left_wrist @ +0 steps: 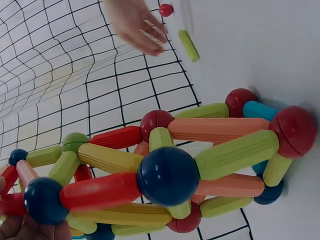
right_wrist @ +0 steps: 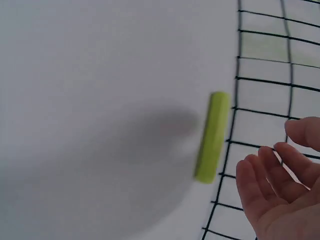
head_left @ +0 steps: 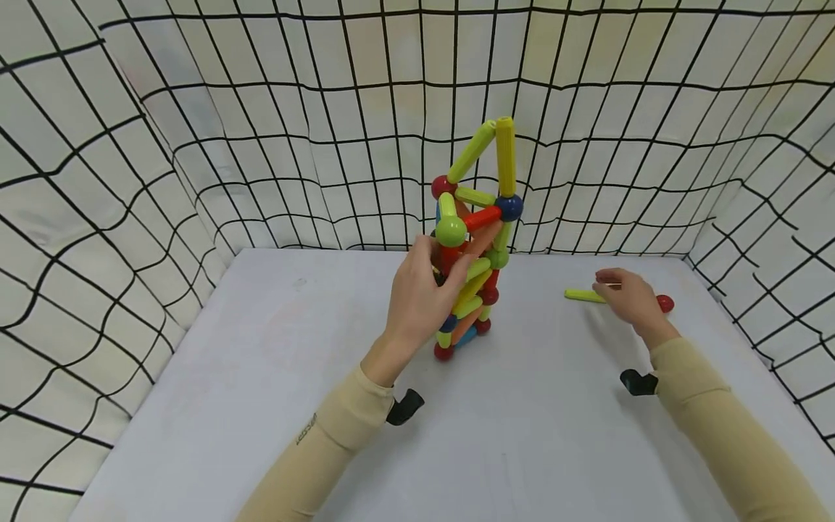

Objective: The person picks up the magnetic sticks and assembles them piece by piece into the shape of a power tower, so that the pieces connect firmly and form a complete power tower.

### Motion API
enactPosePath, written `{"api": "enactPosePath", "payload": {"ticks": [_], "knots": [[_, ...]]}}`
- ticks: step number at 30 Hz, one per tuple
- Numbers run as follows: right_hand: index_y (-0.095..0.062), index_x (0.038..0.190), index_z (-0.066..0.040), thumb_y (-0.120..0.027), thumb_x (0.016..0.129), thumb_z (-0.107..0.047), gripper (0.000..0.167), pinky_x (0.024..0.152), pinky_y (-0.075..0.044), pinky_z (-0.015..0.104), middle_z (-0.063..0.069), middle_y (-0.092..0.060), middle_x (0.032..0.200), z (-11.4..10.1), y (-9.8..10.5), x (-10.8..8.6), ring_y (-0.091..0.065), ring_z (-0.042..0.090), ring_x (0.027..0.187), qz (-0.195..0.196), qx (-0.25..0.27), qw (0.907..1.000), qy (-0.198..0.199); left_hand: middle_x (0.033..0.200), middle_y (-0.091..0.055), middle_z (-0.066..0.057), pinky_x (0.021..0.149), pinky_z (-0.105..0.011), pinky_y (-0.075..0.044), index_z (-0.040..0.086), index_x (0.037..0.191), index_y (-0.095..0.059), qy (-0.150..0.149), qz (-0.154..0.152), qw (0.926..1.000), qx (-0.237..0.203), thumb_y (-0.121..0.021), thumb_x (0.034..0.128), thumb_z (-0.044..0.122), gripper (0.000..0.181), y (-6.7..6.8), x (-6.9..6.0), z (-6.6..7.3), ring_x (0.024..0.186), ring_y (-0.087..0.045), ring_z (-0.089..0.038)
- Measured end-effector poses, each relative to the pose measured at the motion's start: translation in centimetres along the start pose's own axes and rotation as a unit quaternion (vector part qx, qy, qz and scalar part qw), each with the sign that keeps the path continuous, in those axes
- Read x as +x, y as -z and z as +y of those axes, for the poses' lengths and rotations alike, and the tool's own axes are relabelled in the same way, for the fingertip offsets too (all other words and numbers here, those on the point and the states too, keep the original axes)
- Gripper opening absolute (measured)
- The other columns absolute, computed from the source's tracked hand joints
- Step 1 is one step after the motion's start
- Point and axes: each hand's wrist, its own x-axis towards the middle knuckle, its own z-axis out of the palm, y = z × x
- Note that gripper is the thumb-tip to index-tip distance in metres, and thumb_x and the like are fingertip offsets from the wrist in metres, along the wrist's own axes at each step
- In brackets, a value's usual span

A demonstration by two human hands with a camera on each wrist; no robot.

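Note:
A tall tower of magnetic rods and balls [head_left: 472, 288] stands on the white table, with red, blue and green balls joining coloured rods. My left hand [head_left: 420, 293] grips its upper part, thumb on the near side; some fingers are hidden behind it. Two rods, one of them a yellow rod [head_left: 505, 156], rise to a peak at the top. To the right, my right hand [head_left: 629, 299] hovers over the table with its fingers loosely bent and nothing in them. A loose yellow-green rod [right_wrist: 212, 137] lies close to its fingertips. Beyond that wrist sits a red ball [head_left: 665, 303].
White walls with a black grid net [head_left: 365, 138] enclose the back and both sides of the white table [head_left: 313, 312]. A black wrist-worn piece [head_left: 406, 407] juts from the left cuff, and a similar black piece [head_left: 638, 382] from the right cuff.

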Motion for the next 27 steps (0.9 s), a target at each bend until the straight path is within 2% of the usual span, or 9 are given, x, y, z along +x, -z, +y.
{"api": "enactPosePath", "payload": {"ticks": [2,5,9,12,14,17,20,23,27], "knots": [[-0.043,0.140,0.006,-0.048,0.101,-0.021,0.048,0.101,-0.038,0.060,0.033,-0.044,0.138,1.5,-0.7,0.5,-0.042,0.049,0.125,-0.018,-0.089,0.9957,0.018,0.091,-0.059,-0.007,0.061,-0.025,-0.050,0.000,0.108,-0.053,-0.020,-0.005,0.9998,-0.007,-0.065,0.0948,0.025,0.030,0.2,-0.3,0.2,0.077,-0.056,-0.016],[-0.050,0.133,0.008,-0.053,0.095,-0.009,0.042,0.102,-0.034,0.064,0.036,-0.045,0.134,2.8,-1.7,0.9,-0.040,0.054,0.122,-0.015,-0.183,0.9815,0.053,0.091,-0.060,-0.005,0.063,-0.021,-0.052,0.001,0.108,-0.057,-0.040,-0.013,0.9990,-0.016,-0.069,0.0926,0.022,0.028,0.3,-0.6,0.6,0.079,-0.058,-0.013],[-0.061,0.122,0.007,-0.060,0.090,-0.003,0.033,0.093,-0.041,0.064,0.035,-0.050,0.124,2.8,-2.5,1.0,-0.045,0.055,0.112,0.009,-0.252,0.9640,0.084,0.090,-0.061,-0.003,0.065,-0.017,-0.054,0.002,0.104,-0.059,-0.051,-0.035,0.9973,-0.039,-0.073,0.0893,0.017,0.025,0.3,-1.0,1.5,0.079,-0.059,-0.010],[-0.065,0.115,0.006,-0.064,0.089,-0.003,0.027,0.088,-0.045,0.061,0.030,-0.055,0.118,1.9,-2.8,0.8,-0.050,0.049,0.106,0.003,-0.268,0.9589,0.093,0.091,-0.061,-0.004,0.067,-0.016,-0.054,0.002,0.101,-0.059,-0.056,-0.060,0.9947,-0.061,-0.072,0.0899,0.014,0.020,0.3,-1.3,2.1,0.082,-0.061,-0.011],[-0.065,0.114,0.007,-0.065,0.090,-0.005,0.027,0.087,-0.047,0.058,0.028,-0.059,0.113,1.1,-2.7,0.6,-0.054,0.044,0.103,-0.011,-0.245,0.9635,0.108,0.092,-0.062,-0.005,0.068,-0.016,-0.054,0.001,0.100,-0.058,-0.060,-0.077,0.9925,-0.073,-0.070,0.0909,0.011,0.018,0.3,-1.5,2.4,0.083,-0.062,-0.012],[-0.062,0.117,0.007,-0.066,0.093,-0.013,0.031,0.086,-0.049,0.054,0.024,-0.063,0.110,-0.8,-2.2,0.1,-0.058,0.038,0.101,-0.024,-0.171,0.9768,0.127,0.092,-0.063,-0.006,0.069,-0.017,-0.055,0.000,0.100,-0.060,-0.068,-0.093,0.9905,-0.074,-0.067,0.0928,0.011,0.015,0.2,-1.7,2.7,0.083,-0.064,-0.013],[-0.058,0.125,0.003,-0.064,0.096,-0.028,0.043,0.089,-0.049,0.052,0.019,-0.064,0.113,-4.3,-1.1,-1.3,-0.059,0.033,0.106,-0.024,-0.066,0.9883,0.136,0.089,-0.064,-0.005,0.067,-0.019,-0.056,0.001,0.098,-0.062,-0.085,-0.076,0.9922,-0.049,-0.064,0.0952,0.014,0.013,0.3,-1.6,2.7,0.080,-0.063,-0.012],[-0.054,0.130,-0.006,-0.061,0.096,-0.041,0.050,0.097,-0.047,0.051,0.013,-0.063,0.119,-8.7,0.4,-3.4,-0.060,0.028,0.109,-0.016,0.041,0.9893,0.139,0.082,-0.062,-0.004,0.062,-0.022,-0.054,0.002,0.094,-0.063,-0.114,-0.012,0.9928,-0.034,-0.060,0.0963,0.014,0.014,0.6,-1.0,2.3,0.072,-0.060,-0.012],[-0.054,0.130,-0.010,-0.060,0.096,-0.041,0.047,0.097,-0.049,0.035,0.007,-0.062,0.117,-14.0,2.3,-6.4,-0.064,0.022,0.103,-0.001,0.133,0.9742,0.182,0.087,-0.058,-0.010,0.066,-0.028,-0.049,-0.002,0.098,-0.060,-0.136,0.104,0.9842,-0.047,-0.057,0.0955,0.010,0.012,1.0,0.3,1.5,0.076,-0.055,-0.019]]}}
